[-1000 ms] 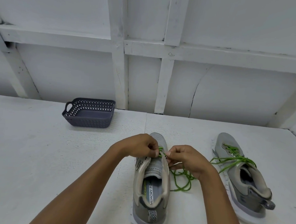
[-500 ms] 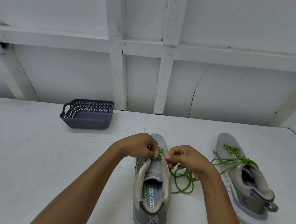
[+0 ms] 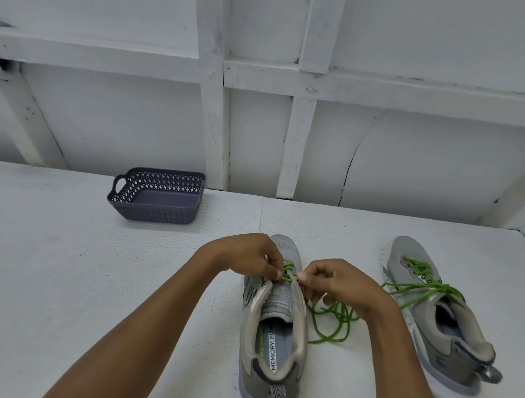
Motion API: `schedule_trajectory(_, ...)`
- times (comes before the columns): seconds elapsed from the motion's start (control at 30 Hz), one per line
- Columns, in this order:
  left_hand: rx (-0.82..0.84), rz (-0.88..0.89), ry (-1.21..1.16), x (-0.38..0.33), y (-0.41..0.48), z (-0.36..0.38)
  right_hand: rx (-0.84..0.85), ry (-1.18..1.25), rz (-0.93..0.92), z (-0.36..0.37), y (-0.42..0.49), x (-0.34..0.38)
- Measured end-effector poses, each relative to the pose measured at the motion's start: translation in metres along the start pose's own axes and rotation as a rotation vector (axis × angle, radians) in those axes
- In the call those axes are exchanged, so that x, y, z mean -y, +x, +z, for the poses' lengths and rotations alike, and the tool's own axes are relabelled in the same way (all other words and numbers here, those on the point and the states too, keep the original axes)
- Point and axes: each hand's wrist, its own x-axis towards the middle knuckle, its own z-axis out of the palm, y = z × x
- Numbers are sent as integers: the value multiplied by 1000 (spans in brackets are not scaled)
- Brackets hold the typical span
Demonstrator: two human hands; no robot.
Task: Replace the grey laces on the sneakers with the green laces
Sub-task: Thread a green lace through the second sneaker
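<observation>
You face a white-painted wall (image 3: 131,125) rising behind a white surface (image 3: 68,280).
A horizontal rail (image 3: 110,54) crosses upright posts (image 3: 212,120); a thin dark crack (image 3: 346,172) runs down one panel, and a seam (image 3: 260,214) divides your textured surface. The light is soft and even.

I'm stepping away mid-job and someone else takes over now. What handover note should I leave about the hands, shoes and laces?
Left hand and right hand: both pinch the green lace at the low eyelets of the near sneaker; its slack lies on the table beside it.
Right sneaker: second lace threaded, ends loose, untied.
Done: no grey laces in sight on either shoe.
Left: lace the near sneaker's upper eyelets; tie both.
</observation>
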Motion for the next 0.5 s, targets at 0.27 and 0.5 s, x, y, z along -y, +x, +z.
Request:
schedule_trajectory(0.27, -32, 34, -74, -3, 1, 2, -32, 55, -109, 2, 4, -7)
schedule_trajectory(0.5, -3, 6, -162, 5, -1, -5, -77, 76, -93, 0, 1, -7)
